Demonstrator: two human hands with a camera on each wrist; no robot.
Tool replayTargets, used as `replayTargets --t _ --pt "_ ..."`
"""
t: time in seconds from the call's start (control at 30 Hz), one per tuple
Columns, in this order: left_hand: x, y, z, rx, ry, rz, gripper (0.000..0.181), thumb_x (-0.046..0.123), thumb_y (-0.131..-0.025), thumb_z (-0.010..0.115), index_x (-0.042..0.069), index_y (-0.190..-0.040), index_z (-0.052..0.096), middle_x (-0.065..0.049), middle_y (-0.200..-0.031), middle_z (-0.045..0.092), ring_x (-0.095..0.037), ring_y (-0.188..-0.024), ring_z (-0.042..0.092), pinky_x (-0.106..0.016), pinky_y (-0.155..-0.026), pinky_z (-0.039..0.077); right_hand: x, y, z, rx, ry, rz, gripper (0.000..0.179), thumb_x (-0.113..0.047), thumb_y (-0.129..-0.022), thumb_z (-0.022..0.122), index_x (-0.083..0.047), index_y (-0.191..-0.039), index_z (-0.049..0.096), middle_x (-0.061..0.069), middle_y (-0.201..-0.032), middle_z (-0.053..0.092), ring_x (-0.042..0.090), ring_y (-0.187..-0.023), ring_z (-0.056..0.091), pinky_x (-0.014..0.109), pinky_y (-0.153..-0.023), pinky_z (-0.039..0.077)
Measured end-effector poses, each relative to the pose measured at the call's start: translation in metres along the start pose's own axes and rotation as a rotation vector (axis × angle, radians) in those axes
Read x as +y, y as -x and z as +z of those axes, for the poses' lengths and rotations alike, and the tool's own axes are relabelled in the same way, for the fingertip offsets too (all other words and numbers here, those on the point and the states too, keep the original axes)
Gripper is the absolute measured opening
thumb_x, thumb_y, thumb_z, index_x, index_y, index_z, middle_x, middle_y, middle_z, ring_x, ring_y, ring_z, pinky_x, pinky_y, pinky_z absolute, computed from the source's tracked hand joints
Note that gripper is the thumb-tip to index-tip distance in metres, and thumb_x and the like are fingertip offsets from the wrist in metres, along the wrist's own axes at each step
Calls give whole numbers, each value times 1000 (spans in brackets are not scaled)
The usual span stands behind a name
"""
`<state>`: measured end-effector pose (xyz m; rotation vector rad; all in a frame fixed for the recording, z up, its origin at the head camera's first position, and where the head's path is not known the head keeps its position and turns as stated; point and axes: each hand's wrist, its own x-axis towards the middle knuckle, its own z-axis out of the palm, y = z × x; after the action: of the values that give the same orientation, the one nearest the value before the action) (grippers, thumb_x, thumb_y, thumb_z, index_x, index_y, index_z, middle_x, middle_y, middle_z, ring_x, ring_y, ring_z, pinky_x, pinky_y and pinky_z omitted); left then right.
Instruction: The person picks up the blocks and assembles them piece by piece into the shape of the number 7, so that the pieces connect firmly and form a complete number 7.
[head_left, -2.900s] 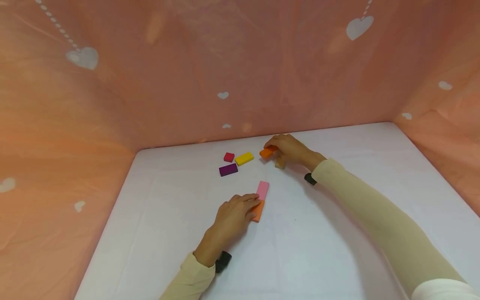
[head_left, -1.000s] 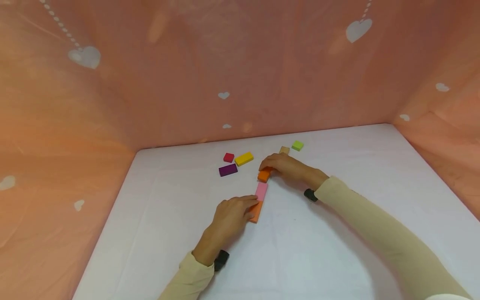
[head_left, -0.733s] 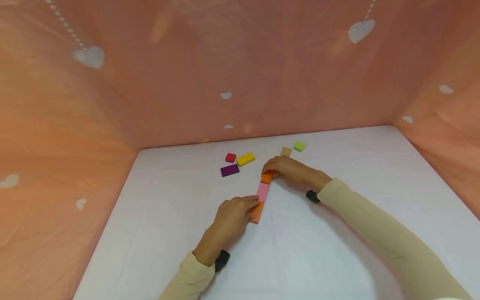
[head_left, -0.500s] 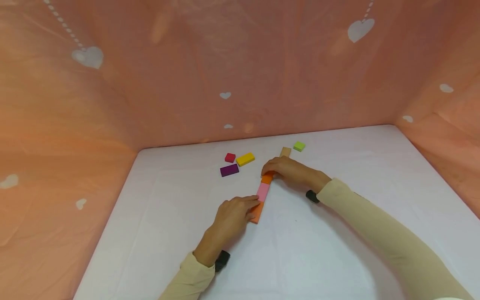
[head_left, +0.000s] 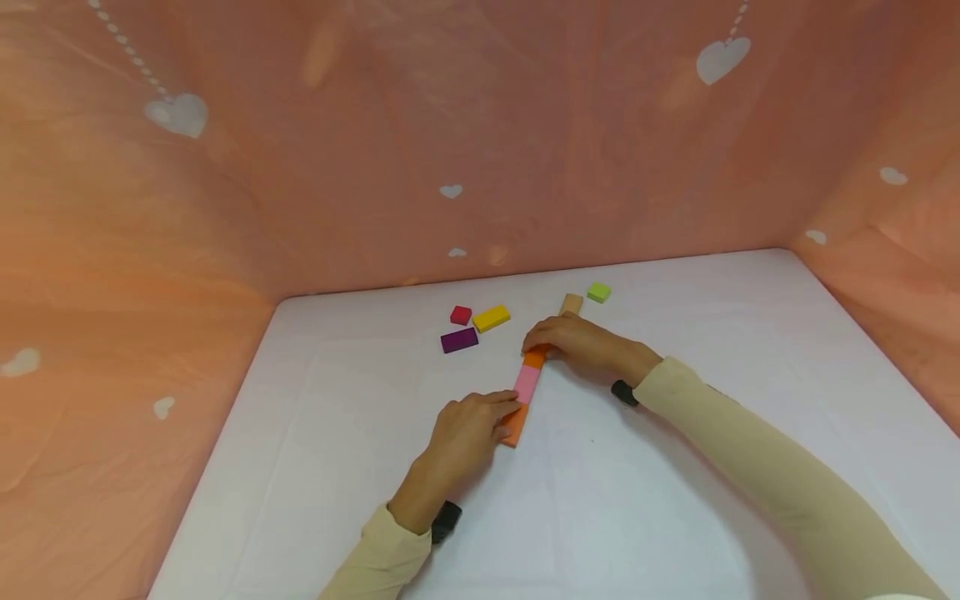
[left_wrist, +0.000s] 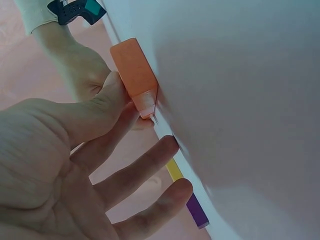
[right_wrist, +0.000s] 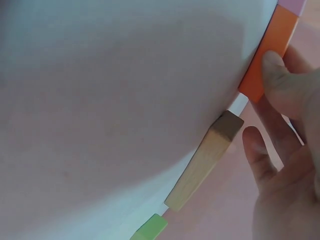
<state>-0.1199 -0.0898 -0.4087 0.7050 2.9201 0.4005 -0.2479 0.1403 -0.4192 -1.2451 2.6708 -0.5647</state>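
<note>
Pink and orange blocks lie end to end in a slanted row on the white table. My left hand [head_left: 461,433] holds the near light orange block [left_wrist: 134,67], thumb on one side and index finger reaching along the row; its other fingers are spread in the left wrist view. The pink block [head_left: 527,385] sits in the middle, a fingertip at its edge. At the far end my right hand [head_left: 577,337] pinches a darker orange block [right_wrist: 272,55] between thumb and fingers, its end against the pink one. Beyond that hand lies a natural wood block [right_wrist: 205,162], separated by a gap.
A lime green block [head_left: 598,292] lies past the wood one. Left of the right hand are a yellow block [head_left: 491,318], a purple block [head_left: 459,340] and a small red block [head_left: 461,315]. Peach cloth [head_left: 510,167] with hearts stands behind the white table [head_left: 637,500].
My right hand has brought the darker orange block from the back of the table to the pink block's far end, closing the gap. The left hand has stayed in place.
</note>
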Motion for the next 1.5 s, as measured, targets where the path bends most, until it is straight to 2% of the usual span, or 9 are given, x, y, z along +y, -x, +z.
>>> replayTargets --t 0.43,0.63,0.83,0.97,1.1,1.3,1.4,1.5 --pt "3 -2 -1 21 -15 13 42 23 -88 75 21 -130 68 6 -135 65 -22 -111 66 -35 -80 56 3 -1 -2 -9 31 -1 28 -14 -96 64 -19 -124 69 -2 -128 67 21 -126 57 42 -110 40" --pt "4 -2 0 13 -7 4 41 22 -89 75 21 -129 68 7 -135 65 -22 -112 65 -33 -78 54 10 3 -8 -10 7 14 35 -13 -96 64 -19 -131 66 -2 -136 63 21 -131 53 43 -111 38" --pt "3 -1 2 27 -6 9 40 21 -89 74 21 -129 69 6 -134 66 -22 -112 65 -32 -78 54 28 9 -30 89 -42 12 34 -2 -93 67 -9 -126 67 6 -130 66 28 -122 59 49 -107 45" --pt "2 -2 2 36 -12 15 40 22 -89 74 21 -129 69 6 -134 66 -23 -112 65 -33 -79 56 45 12 -39 119 -11 24 35 6 -90 67 -5 -123 68 11 -127 67 32 -119 61 51 -105 47" --pt "1 0 1 24 -5 2 40 22 -89 74 21 -129 69 6 -134 66 -22 -112 65 -33 -79 55 55 11 -39 90 19 62 38 5 -90 66 -5 -128 66 13 -131 65 35 -125 58 53 -109 44" --pt "0 1 3 27 4 1 39 21 -89 74 20 -127 70 6 -133 67 -23 -111 65 -33 -78 55 59 7 -33 73 -36 77 36 2 -92 66 -9 -126 68 9 -131 66 32 -125 58 50 -109 45" --pt "-1 0 3 31 4 3 38 21 -89 74 20 -127 70 7 -133 66 -23 -112 65 -34 -78 55 60 5 -31 72 1 81 32 0 -91 68 -12 -121 70 6 -127 67 29 -123 59 48 -108 43" --pt "-1 -1 4 30 5 6 38 21 -90 73 20 -127 70 7 -134 66 -23 -112 64 -35 -78 55 60 5 -29 68 49 97 31 -3 -91 69 -15 -119 71 5 -127 67 28 -124 57 49 -104 37"
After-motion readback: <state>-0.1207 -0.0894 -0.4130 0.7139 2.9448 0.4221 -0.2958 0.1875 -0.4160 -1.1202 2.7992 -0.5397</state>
